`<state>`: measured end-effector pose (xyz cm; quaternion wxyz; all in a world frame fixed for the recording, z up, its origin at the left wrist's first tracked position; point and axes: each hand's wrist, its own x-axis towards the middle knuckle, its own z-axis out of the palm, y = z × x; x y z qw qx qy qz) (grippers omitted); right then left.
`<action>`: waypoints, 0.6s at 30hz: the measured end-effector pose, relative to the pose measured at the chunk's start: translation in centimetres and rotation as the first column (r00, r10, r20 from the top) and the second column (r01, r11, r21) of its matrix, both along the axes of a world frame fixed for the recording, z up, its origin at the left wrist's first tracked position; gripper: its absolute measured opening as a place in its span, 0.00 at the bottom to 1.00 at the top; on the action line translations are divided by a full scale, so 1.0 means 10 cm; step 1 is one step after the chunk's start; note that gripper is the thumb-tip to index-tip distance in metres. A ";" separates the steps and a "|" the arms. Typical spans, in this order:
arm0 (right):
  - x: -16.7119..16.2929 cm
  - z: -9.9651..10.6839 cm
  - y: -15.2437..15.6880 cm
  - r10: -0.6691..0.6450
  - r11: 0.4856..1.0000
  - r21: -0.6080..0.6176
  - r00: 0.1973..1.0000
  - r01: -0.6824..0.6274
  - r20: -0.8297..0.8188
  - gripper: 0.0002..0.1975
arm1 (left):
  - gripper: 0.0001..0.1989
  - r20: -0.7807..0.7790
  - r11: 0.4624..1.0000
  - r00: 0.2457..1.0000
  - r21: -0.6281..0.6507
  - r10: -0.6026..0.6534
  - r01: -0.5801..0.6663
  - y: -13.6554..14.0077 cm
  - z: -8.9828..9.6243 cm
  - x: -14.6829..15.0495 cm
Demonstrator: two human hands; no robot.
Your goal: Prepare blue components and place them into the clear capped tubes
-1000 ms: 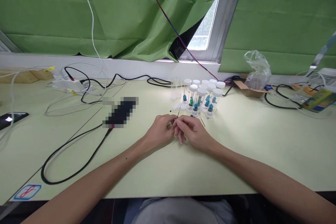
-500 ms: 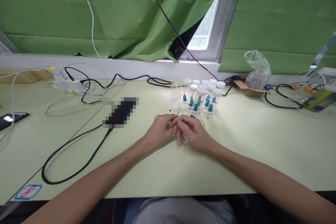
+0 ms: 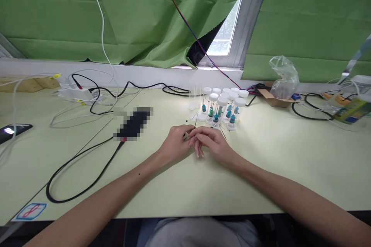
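Observation:
My left hand (image 3: 176, 142) and my right hand (image 3: 215, 143) meet low over the table, their fingertips together. Out of the pinched fingers of my left hand rises a thin dark wire (image 3: 196, 119), bent at its top. Thumb and index of my right hand are closed against the left fingertips; whatever is between them is hidden, while its other fingers curl below. Just beyond the hands stand several clear tubes with white caps (image 3: 222, 101), holding small blue or green pieces (image 3: 216, 117) with thin dark stems. Another thin dark stick (image 3: 223, 132) lies by my right hand.
Uncapped clear tubes (image 3: 191, 98) stand behind, left of the capped ones. A black cable (image 3: 52, 177) loops across the left side near a pixelated dark object (image 3: 133, 124). At the back right are a small cardboard box (image 3: 276, 101) and a clear plastic bag (image 3: 284, 79).
The thin wire has shifted slightly left and stands a little more upright. Both hands stay almost in place, with small finger movements; the tubes have not moved.

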<state>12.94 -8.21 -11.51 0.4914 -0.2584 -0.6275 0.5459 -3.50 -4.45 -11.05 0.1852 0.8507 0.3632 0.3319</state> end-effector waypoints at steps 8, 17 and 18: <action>0.01 -0.02 0.02 0.032 0.999 -0.018 0.999 -0.033 -0.037 0.10 | 0.11 0.024 1.000 1.000 -0.007 -0.009 0.009 0.00 -0.01 0.00; 0.01 -0.04 0.03 0.046 0.998 -0.030 0.997 -0.048 -0.057 0.10 | 0.11 0.027 1.000 1.000 -0.023 -0.001 0.002 -0.01 0.01 0.01; 0.01 -0.03 0.02 0.045 0.998 -0.031 0.997 -0.047 -0.057 0.10 | 0.11 0.027 1.000 1.000 -0.022 -0.001 0.002 -0.01 0.01 0.01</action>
